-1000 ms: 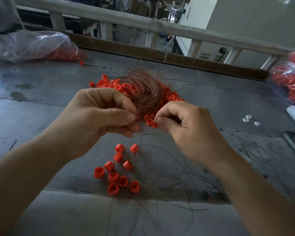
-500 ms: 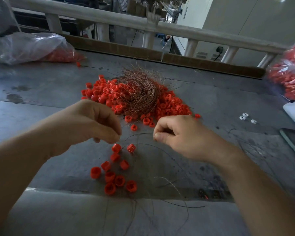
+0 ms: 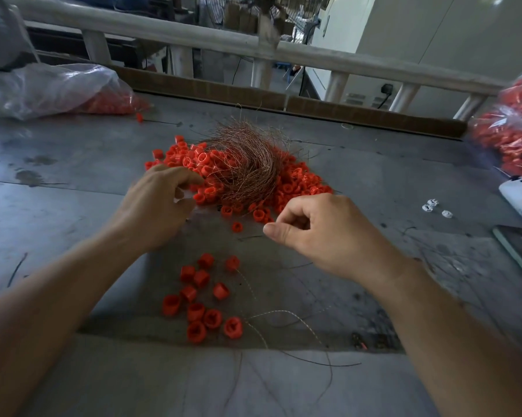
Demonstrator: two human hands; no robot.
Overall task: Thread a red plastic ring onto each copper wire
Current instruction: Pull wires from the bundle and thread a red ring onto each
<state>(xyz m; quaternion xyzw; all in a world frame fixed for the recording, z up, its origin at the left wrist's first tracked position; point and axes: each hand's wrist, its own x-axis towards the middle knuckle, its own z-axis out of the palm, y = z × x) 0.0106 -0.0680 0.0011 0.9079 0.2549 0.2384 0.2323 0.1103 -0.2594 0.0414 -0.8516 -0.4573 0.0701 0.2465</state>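
Reading this as the pick step: left hand [image 3: 160, 206] sits at the near-left edge of the ring pile [image 3: 296, 188], fingers curled, with thumb and forefinger tips right at one red ring [image 3: 199, 198]. Can't tell whether that ring is gripped or only touched. Right hand [image 3: 323, 233] hovers just off the near-right edge of the pile, thumb pressed tight to forefinger in a narrow pinch. The strand itself is too fine to make out, but my guess is it holds a single copper wire. The wire bundle [image 3: 247, 167] lies on top of the pile, well behind both hands. Key geometry: the pinch points left, across the table [image 3: 73, 164] toward the left hand, so any wire tip would run roughly left-right. The ring is up and left of that pinch, with a gap of bare table between them. The left hand is clearly nearer the ring. The next move looks like left lifting the ring and turning its hole to face right, then the two hands closing that gap. Risks are the thin tip missing the hole or bending. Finished rings [image 3: 199, 308] are clustered nearer the body, below and between the hands, with wires trailing toward the table edge. Plastic bags of more rings sit far left [image 3: 58, 88] and far right [image 3: 512, 136].
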